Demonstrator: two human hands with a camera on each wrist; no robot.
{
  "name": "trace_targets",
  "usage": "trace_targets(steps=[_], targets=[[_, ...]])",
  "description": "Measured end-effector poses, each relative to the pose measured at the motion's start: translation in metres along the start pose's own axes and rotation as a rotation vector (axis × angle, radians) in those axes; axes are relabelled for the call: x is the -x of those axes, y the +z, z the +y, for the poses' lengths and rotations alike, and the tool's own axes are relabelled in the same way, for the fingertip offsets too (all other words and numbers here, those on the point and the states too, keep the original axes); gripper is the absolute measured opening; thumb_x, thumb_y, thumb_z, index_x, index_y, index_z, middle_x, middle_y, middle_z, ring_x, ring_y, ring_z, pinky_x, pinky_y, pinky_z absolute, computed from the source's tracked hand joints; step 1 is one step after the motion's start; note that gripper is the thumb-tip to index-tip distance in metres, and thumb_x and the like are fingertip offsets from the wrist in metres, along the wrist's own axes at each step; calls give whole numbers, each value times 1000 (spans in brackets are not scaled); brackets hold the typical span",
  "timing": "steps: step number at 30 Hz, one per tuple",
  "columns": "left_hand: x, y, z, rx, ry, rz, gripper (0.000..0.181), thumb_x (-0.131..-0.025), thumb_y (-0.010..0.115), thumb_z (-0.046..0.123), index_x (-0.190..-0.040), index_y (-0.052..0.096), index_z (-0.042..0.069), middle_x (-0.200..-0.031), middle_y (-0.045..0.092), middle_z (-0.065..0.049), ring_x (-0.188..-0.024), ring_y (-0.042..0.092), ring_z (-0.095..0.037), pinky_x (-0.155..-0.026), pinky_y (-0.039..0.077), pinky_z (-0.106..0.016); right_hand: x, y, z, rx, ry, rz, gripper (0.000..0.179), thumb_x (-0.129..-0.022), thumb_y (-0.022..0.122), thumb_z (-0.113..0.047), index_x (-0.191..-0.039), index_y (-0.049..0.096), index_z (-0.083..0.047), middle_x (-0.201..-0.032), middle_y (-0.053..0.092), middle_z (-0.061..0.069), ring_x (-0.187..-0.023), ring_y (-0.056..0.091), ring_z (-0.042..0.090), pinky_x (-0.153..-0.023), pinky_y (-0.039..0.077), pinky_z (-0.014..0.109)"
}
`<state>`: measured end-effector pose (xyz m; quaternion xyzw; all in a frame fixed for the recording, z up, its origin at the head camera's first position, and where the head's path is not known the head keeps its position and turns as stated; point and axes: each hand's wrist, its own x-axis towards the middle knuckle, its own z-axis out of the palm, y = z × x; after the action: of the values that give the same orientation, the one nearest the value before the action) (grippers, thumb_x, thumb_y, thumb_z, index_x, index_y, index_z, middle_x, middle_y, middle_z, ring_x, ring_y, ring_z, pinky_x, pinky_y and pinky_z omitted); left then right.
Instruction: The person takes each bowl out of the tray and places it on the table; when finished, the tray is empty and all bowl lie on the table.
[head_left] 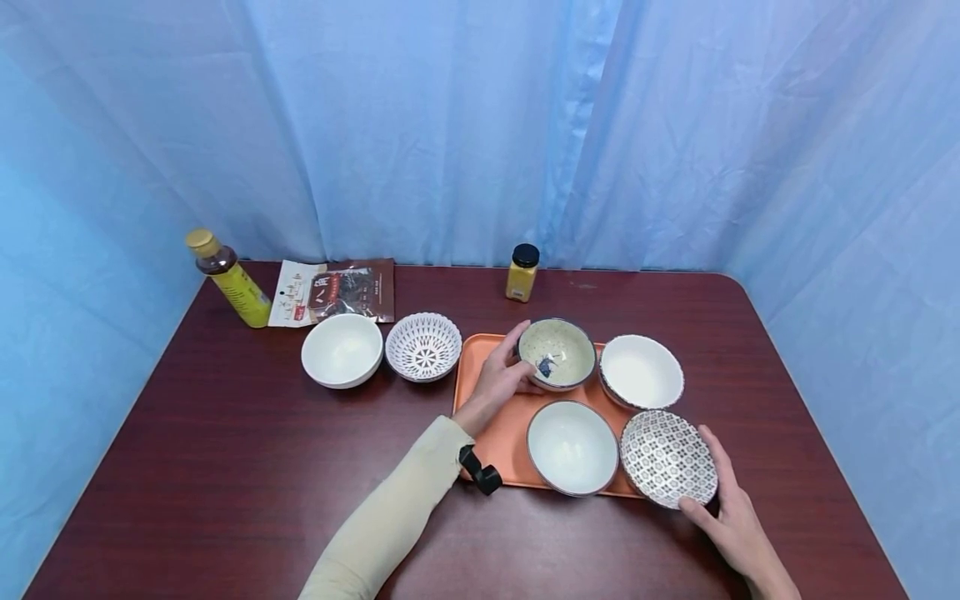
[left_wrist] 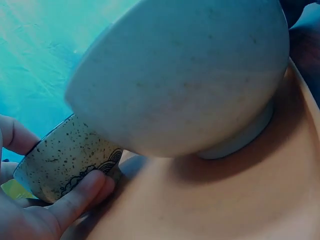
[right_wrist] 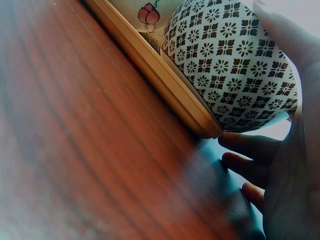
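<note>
My left hand [head_left: 501,379] grips a speckled beige bowl [head_left: 557,352] with a blue motif inside, at the back of an orange tray [head_left: 513,437]. The left wrist view shows the thumb on that bowl's speckled outer wall [left_wrist: 75,155]. At the tray's front right corner, my right hand [head_left: 733,512] holds a black-and-white patterned bowl [head_left: 667,458], its thumb and index finger spread along the side. Seen from the right wrist, this bowl [right_wrist: 230,65] overlaps the tray edge [right_wrist: 160,72]. Between the hands sit a pale bowl [head_left: 573,448] in front and a white bowl [head_left: 642,372] behind.
Left of the tray stand a lattice-patterned bowl [head_left: 424,348] and a plain white bowl [head_left: 342,352]. Behind them lie a brown-and-white spice packet [head_left: 337,292] and a yellow-labelled bottle [head_left: 236,283], which leans in view. A black-capped yellow jar [head_left: 522,273] stands near the curtain [head_left: 450,133].
</note>
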<state>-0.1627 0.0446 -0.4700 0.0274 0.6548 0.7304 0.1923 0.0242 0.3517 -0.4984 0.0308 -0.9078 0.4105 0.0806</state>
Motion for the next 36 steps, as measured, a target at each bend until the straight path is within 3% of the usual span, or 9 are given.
trace_targets(steps=[4, 10, 14, 18, 21, 26, 33, 36], targets=[[-1, -4, -3, -7, -6, 19, 75, -88, 52, 2, -154, 38, 35, -155, 44, -12, -91, 71, -24, -78, 65, -39, 0, 0, -1, 2, 5, -4, 90, -89, 67, -16, -162, 16, -17, -158, 17, -34, -135, 20, -24, -99, 18, -7], [4, -8, 0, 9, 14, 29, 77, -86, 51, 0, -154, 39, 32, -157, 42, -14, -85, 71, -26, -76, 65, -43, 0, 0, -1, -4, 7, -6, 89, -89, 67, -15, -162, 16, -16, -159, 17, -33, -134, 21, -24, -99, 19, -7], [10, -11, 4, 17, 29, 29, 78, -85, 51, -2, -154, 39, 31, -158, 40, -15, -92, 71, -32, -76, 65, -44, 1, 0, -2, -2, 6, -3, 89, -89, 67, -16, -162, 16, -16, -158, 17, -34, -134, 21, -24, -99, 19, -7], [17, -14, 9, 53, 78, 29, 80, -82, 48, -7, -156, 37, 23, -159, 37, -19, -98, 69, -41, -76, 64, -50, 0, 0, -2, 1, 0, -2, 89, -89, 68, -16, -162, 16, -16, -158, 17, -34, -135, 20, -24, -99, 18, -7], [23, -17, 14, 66, 109, 27, 81, -81, 47, -9, -156, 36, 18, -156, 39, -23, -91, 70, -40, -76, 64, -54, 0, 0, -2, -3, -4, 0, 89, -89, 68, -16, -162, 17, -15, -158, 18, -35, -135, 21, -24, -100, 18, -7], [33, -22, 20, 48, 104, 39, 80, -82, 48, -6, -156, 37, 21, -155, 41, -21, -90, 70, -33, -75, 65, -48, 0, 0, -3, -4, 6, -4, 89, -89, 67, -16, -162, 16, -16, -157, 17, -36, -134, 21, -25, -99, 18, -8], [54, -27, 29, 26, 104, 58, 80, -80, 50, -5, -154, 41, 22, -158, 40, -14, -114, 61, -32, -75, 64, -41, 0, 0, -4, 3, 14, -8, 89, -90, 67, -16, -162, 15, -16, -156, 16, -38, -134, 19, -25, -98, 18, -8], [64, -32, 34, 45, 120, 48, 80, -79, 49, -7, -154, 41, 19, -157, 41, -14, -109, 63, -30, -71, 62, -35, -1, 0, -3, -1, 7, -5, 89, -89, 67, -15, -162, 16, -15, -156, 16, -36, -134, 20, -25, -99, 18, -8]])
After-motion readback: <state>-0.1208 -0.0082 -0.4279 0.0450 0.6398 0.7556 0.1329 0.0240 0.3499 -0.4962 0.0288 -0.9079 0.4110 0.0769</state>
